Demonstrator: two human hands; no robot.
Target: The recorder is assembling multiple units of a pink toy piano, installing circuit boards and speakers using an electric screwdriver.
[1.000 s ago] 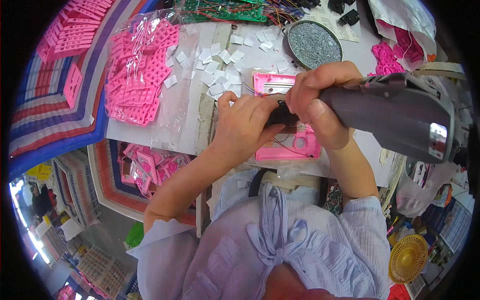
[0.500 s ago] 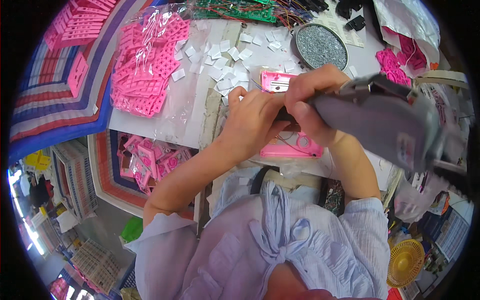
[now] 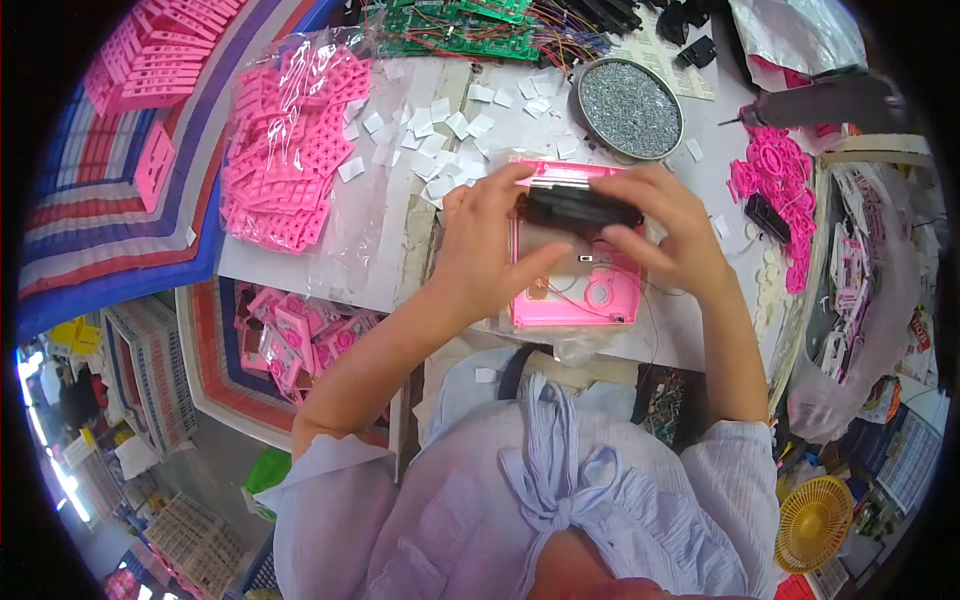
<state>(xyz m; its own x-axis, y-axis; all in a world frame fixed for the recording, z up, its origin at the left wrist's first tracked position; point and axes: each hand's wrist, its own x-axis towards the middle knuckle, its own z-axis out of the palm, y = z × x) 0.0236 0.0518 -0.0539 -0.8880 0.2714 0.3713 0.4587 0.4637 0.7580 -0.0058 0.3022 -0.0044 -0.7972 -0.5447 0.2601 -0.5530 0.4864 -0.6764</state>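
Note:
A pink plastic casing (image 3: 605,312) lies open on the table in front of me, with thin wires and a round ring inside it. Over its upper half is a dark, box-like part (image 3: 580,207) with a shiny edge, slightly blurred. My left hand (image 3: 487,235) grips the left end of this part, thumb stretched toward the casing's middle. At its right end, my right hand (image 3: 675,225) has its fingers on top and thumb below. The grey electric screwdriver (image 3: 830,103) is apart from both hands at the upper right, its thin bit pointing left.
A round tin of small metal screws (image 3: 630,108) stands beyond the casing. White square pieces (image 3: 440,150) are scattered to its left, near a clear bag of pink panels (image 3: 290,150). Green circuit boards (image 3: 460,40) lie at the back, pink rings (image 3: 775,170) at the right.
My right hand has let go of the electric screwdriver, which has swung up and away to the right. That hand now holds the dark part, which has come into view above the casing.

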